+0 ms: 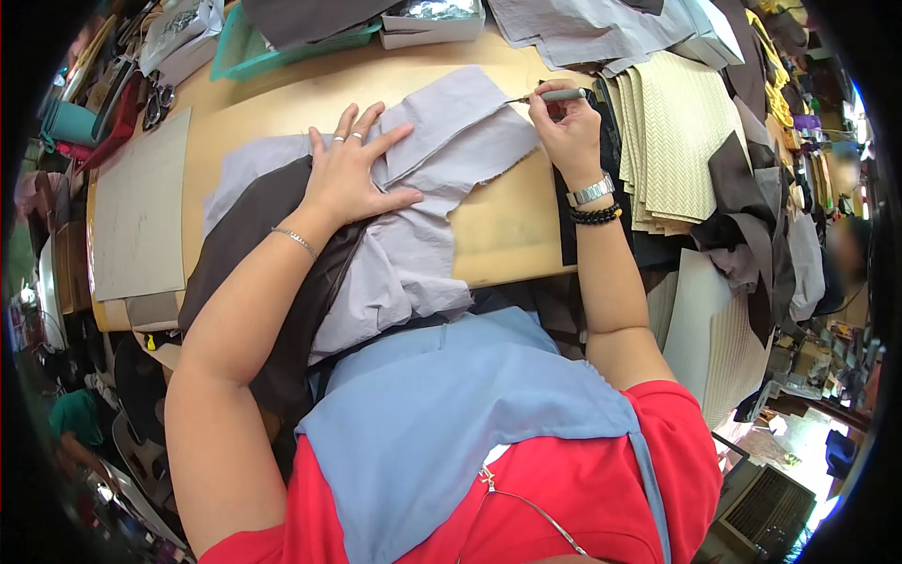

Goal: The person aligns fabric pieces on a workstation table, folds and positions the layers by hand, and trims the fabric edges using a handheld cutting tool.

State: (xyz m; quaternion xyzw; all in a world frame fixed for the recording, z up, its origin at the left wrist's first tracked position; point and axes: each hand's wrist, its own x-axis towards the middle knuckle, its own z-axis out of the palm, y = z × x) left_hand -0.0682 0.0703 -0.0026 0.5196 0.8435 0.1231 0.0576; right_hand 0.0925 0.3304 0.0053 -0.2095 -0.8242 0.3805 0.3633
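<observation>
Pale grey-lilac fabric (442, 141) lies in folded layers on the table, with a frayed lower edge and a bunched part hanging toward my apron. My left hand (357, 164) rests on it with fingers spread, pressing the layers down; a ring is on it. Dark brown cloth (254, 235) lies under my left wrist and forearm. In a pinch of thumb and fingers, my right hand (569, 132) holds a pen-like tool (564, 94) with a grey-green body. Its thin tip points left and meets the upper right edge of the fabric, or is very close to it.
A stack of cream textured sheets (676, 141) stands beside my right wrist. A teal tray (225, 56) and white boxes line the back. Scissors (158, 105) and a grey flat board (146, 207) lie left. A person's green sleeve (77, 418) shows far left.
</observation>
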